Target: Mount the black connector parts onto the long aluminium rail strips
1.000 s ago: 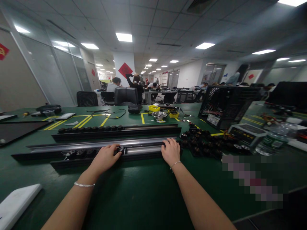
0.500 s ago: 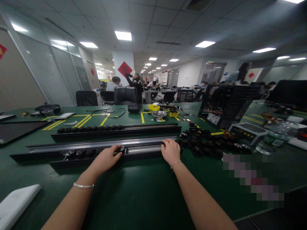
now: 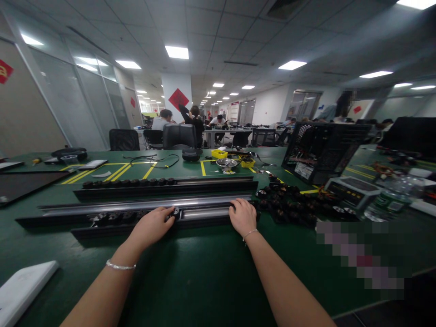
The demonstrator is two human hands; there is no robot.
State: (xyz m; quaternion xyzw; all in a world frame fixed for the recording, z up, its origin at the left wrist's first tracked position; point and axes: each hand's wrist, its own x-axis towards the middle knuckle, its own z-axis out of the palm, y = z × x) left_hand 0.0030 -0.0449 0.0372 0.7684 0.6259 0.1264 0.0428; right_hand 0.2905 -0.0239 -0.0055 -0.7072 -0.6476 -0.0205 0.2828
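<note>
Hands on long black rail (image 3: 204, 213) across green table (image 3: 204, 272): my left hand (image 3: 151, 225) pinches a small black roller (image 3: 175, 211), right hand (image 3: 242, 217) presses the rail's end. I judge the roller could slip, jamming crooked.

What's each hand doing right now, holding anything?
Left hand: fingers on a small black round part in the near rail; grip cannot be told.
Right hand: resting on the rail's right end, holding nothing visible.
</note>
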